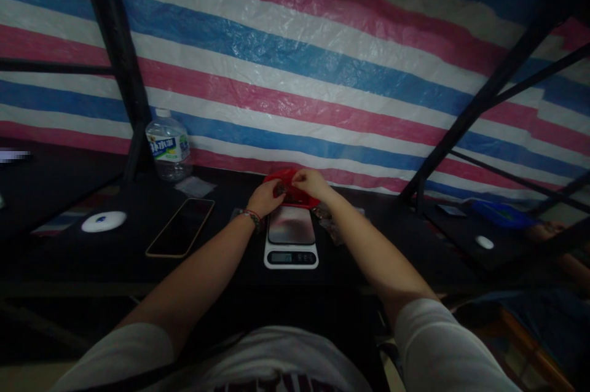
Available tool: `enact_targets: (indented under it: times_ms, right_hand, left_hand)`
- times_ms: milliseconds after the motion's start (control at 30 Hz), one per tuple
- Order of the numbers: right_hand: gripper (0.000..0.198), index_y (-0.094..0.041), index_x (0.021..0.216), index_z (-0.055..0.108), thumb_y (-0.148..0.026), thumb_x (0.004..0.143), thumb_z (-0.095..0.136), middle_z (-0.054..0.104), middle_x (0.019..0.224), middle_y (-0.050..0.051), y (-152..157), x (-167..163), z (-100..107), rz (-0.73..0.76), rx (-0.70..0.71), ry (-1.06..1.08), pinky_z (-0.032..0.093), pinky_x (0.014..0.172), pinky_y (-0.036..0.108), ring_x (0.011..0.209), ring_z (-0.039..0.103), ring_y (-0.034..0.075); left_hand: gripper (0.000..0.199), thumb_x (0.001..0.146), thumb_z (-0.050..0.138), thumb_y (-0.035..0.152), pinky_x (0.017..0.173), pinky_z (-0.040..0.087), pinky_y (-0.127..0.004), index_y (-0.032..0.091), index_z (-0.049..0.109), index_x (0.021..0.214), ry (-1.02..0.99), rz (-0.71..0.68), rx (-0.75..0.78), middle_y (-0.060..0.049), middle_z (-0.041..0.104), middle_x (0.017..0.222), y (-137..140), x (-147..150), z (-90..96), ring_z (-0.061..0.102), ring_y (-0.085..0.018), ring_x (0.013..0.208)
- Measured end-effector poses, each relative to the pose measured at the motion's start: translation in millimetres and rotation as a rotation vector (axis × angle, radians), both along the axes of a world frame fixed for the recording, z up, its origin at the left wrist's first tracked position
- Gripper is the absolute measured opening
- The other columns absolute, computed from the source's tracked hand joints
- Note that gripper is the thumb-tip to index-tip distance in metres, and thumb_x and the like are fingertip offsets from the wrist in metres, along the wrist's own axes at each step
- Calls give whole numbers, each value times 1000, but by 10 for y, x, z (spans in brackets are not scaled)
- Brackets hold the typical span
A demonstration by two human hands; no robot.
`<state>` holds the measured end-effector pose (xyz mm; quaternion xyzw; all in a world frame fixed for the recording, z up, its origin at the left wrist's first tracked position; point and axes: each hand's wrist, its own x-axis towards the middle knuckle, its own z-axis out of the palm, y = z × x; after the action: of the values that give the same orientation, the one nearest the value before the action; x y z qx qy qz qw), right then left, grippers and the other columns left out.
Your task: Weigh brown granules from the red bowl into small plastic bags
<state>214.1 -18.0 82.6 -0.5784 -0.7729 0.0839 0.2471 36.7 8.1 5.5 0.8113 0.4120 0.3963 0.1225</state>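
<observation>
A red container (288,174) with small dark items in it sits at the back of the dark table, just behind a white digital scale (291,232) with a metal plate and a lit display. My left hand (266,198), with a braided bracelet at its wrist, reaches over the container's left side. Its fingers curl together by a small dark piece; what they hold is too small to name. Over the container's right side, my right hand (313,183) pinches with thumb and fingertips, and whatever is between them does not show. Small clear plastic bags (332,229) lie right of the scale.
Left of my arms lie a phone (181,227), a white oval case (104,221) and a clear packet (195,186). A large plastic bottle (169,146) stands against the striped sheet (295,60). Dark metal posts (122,72) flank the table. Another person's hand (546,230) is far right.
</observation>
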Motion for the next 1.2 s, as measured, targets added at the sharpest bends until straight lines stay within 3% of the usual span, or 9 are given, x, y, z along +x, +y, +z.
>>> enact_targets:
  times_ms: [133,233,400,600,767,967,1200]
  right_hand:
    - [17,-16,90,74,-18,82,60,73,89,4,201,-142,-32,83,-7,-5,46,74,22,80,64,15]
    - [25,-16,101,73,-16,86,52,72,103,6,319,-161,-83,23,31,-53,45,83,23,93,64,16]
    - [26,-15,101,73,-13,84,53,73,101,7,452,-139,-250,131,-163,-277,45,84,23,91,65,17]
    - [23,-16,100,73,-22,81,62,74,99,8,590,-287,-531,231,-238,-340,48,78,23,85,66,18]
    - [25,-12,101,73,-25,82,63,72,102,13,689,-399,-666,207,-232,-367,49,80,25,87,67,20]
    - [29,-14,105,72,-30,86,57,71,106,13,679,-353,-605,211,-220,-384,47,80,24,90,66,20]
    - [24,-13,97,75,-22,80,60,74,91,8,578,-153,-446,284,-281,-399,47,73,22,78,65,18]
  left_hand:
    - [40,79,63,29,93,49,-32,20,61,118,-12,-18,-33,-7,68,114,-2,12,1,64,-23,103]
    - [40,80,62,30,92,49,-32,19,60,119,-92,93,-35,-8,68,113,5,-10,6,64,-22,102]
    - [36,82,59,32,90,49,-33,16,62,113,-178,271,29,-11,69,108,40,-76,16,64,-24,99]
    - [33,80,62,32,89,49,-32,18,64,110,-180,270,5,-8,71,104,66,-75,-14,65,-23,96]
    - [36,78,64,29,90,49,-30,17,63,112,-225,229,-51,-8,70,109,82,-39,-51,65,-21,99]
    - [30,78,63,29,85,49,-30,18,66,105,-221,224,-76,-7,71,102,69,-50,-12,65,-21,92]
    - [26,79,62,32,80,48,-29,19,67,102,-187,225,-114,-8,72,97,67,-61,5,66,-21,89]
